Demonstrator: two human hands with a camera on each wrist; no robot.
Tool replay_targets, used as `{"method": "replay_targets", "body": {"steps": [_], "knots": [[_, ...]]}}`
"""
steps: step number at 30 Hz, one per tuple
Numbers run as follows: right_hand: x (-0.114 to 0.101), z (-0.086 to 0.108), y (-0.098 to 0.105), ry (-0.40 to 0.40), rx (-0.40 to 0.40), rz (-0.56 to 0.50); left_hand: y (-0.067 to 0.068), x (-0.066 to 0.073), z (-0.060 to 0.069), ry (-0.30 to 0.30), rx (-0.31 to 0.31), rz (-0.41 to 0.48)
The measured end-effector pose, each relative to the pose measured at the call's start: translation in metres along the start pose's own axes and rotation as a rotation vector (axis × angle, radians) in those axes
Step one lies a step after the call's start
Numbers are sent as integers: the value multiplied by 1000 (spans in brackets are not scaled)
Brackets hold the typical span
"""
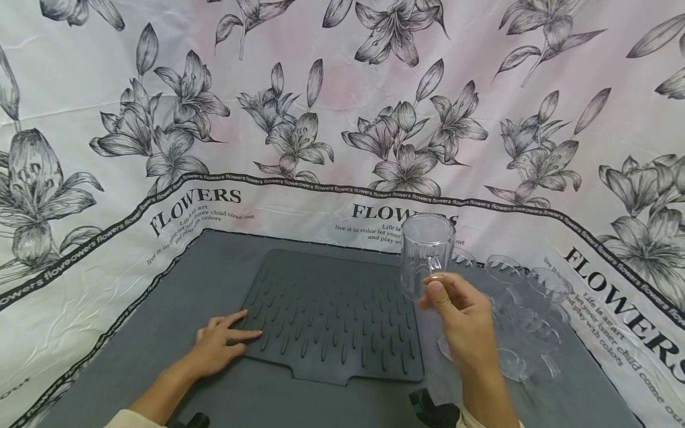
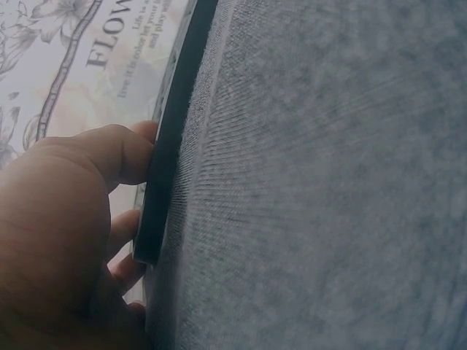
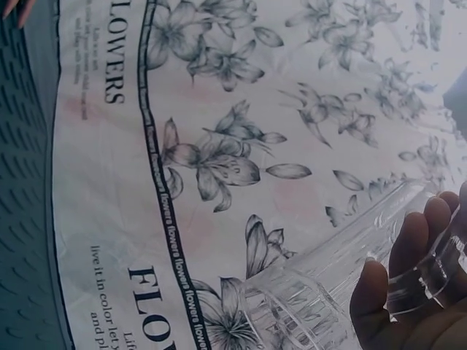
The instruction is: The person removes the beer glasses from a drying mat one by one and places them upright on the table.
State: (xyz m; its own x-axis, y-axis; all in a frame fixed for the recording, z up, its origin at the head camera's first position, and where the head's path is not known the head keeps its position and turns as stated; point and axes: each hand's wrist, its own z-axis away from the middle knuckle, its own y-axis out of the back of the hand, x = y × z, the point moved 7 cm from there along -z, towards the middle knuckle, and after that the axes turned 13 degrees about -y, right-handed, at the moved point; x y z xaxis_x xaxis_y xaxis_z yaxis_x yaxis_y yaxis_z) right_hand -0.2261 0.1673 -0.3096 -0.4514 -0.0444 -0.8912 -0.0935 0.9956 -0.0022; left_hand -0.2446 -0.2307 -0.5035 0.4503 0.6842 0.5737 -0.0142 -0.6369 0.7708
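My right hand point(image 1: 465, 318) grips a clear ribbed mug point(image 1: 414, 249) by its handle, raised above the right side of a dark grey drying mat point(image 1: 326, 321). In the right wrist view, the fingers curl round the handle and the mug's body point(image 3: 314, 292) is tilted in the picture. On the mat's left edge rests my left hand point(image 1: 219, 345), two fingers extended onto its surface. The left wrist view shows the thumb touching the mat's side point(image 2: 171, 138), with other fingers partly hidden behind it.
Several more clear mugs point(image 1: 511, 362) stand close together right of the mat, partly hidden by my right forearm. The grey tabletop point(image 1: 155, 333) surrounds the mat. A white flower-printed cloth point(image 1: 332, 119) rises behind and at both sides.
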Motion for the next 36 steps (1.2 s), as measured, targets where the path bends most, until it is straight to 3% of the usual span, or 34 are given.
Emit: {"method": "replay_targets", "body": {"steps": [7, 16, 20, 24, 28, 32, 36], "knots": [[-1, 1, 6, -30, 68, 68, 0, 0, 1, -3, 7, 3], [-5, 4, 11, 10, 144, 46, -1, -2, 1, 2, -2, 1], [-8, 6, 10, 38, 134, 138, -1, -3, 1, -1, 0, 1], [-14, 9, 5, 135, 114, 314, -1, -2, 1, 0, -4, 6], [-22, 12, -2, 295, 97, 426, -1, -3, 1, 10, -10, 11], [-35, 15, -10, 416, 79, 479, -1, -3, 0, 28, -15, 17], [-52, 19, -20, 485, 57, 488, 0, 0, -2, 52, -30, 26]]}}
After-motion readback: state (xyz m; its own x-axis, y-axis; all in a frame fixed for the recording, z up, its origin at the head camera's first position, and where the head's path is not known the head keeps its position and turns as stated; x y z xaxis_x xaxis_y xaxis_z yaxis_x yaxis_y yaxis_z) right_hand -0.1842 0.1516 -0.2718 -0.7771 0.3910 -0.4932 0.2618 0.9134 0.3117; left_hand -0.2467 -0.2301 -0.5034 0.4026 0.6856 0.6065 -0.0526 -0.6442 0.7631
